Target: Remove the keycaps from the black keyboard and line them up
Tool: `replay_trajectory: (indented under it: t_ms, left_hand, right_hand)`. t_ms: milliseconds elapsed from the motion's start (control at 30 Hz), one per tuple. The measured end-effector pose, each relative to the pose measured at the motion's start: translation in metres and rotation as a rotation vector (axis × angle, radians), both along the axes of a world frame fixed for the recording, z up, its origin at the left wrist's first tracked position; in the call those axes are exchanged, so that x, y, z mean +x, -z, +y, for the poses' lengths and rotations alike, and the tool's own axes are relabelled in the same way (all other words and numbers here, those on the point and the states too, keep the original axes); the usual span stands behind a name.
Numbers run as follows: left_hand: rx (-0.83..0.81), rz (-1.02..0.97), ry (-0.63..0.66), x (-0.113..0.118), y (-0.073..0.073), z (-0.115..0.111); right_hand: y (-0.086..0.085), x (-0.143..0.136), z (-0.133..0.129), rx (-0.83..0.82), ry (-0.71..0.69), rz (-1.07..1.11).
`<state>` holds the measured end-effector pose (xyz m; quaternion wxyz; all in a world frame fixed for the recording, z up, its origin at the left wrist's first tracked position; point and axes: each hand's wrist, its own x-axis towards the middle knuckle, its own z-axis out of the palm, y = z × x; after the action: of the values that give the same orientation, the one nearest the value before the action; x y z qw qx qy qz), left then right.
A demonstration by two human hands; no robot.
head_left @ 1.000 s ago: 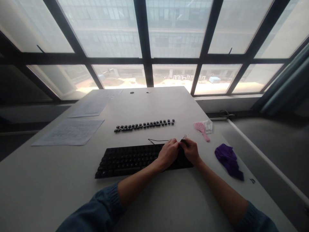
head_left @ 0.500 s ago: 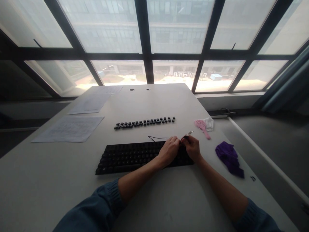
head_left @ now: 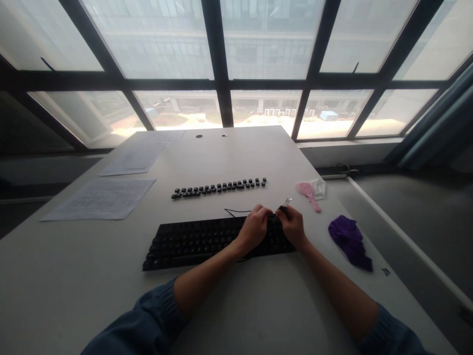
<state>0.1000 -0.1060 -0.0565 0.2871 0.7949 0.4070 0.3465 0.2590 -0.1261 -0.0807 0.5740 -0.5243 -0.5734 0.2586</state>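
Note:
A black keyboard lies across the table in front of me, its cable showing behind it. Over its right part, my left hand is closed, its fingertips near the back edge; what they pinch, if anything, is too small to name. My right hand, just to the right, is closed on a small tool with a dark part at the thumb and light metal prongs pointing up. Beyond the keyboard, black keycaps stand in two rows.
Printed papers lie on the left of the white table. To the right are a pink brush on a white cloth, a purple cloth and small dark pieces near the edge.
My left hand has drawn slightly left, leaving a gap between the two hands where more of the keyboard shows. The view has shifted a little.

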Motion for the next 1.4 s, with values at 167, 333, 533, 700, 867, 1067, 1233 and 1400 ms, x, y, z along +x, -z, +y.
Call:
replay_trajectory:
  t_ms: [167,333,533,700,867,1067,1233,1400]
  left_hand:
    - [-0.002,0.009,0.006,-0.001,0.002,0.0]
    - [0.012,0.019,0.003,-0.001,0.005,0.001]
    - [0.025,0.043,0.029,-0.001,0.005,0.001]
    - [0.029,0.056,0.049,-0.002,0.002,0.001]
    - [0.018,0.062,0.104,-0.002,0.004,0.003]
    - [0.026,0.07,0.086,0.0,0.015,0.006]
    - [0.072,0.134,0.077,0.002,0.014,0.001]
    - [0.093,0.184,0.066,0.001,0.008,-0.003]
  right_hand:
    - [-0.007,0.003,0.009,-0.058,-0.115,-0.042]
    - [-0.01,0.008,0.014,-0.111,-0.252,-0.128]
    - [-0.005,0.007,0.004,0.041,-0.177,-0.307]
    - [-0.002,0.008,0.001,0.083,-0.167,-0.307]
    - [0.002,0.007,0.003,0.082,-0.081,-0.274]
    - [0.005,0.005,-0.001,0.112,-0.067,-0.206]
    - [0.008,0.006,0.001,0.07,-0.063,-0.089]
    - [0.012,0.006,0.001,0.042,-0.013,-0.005]
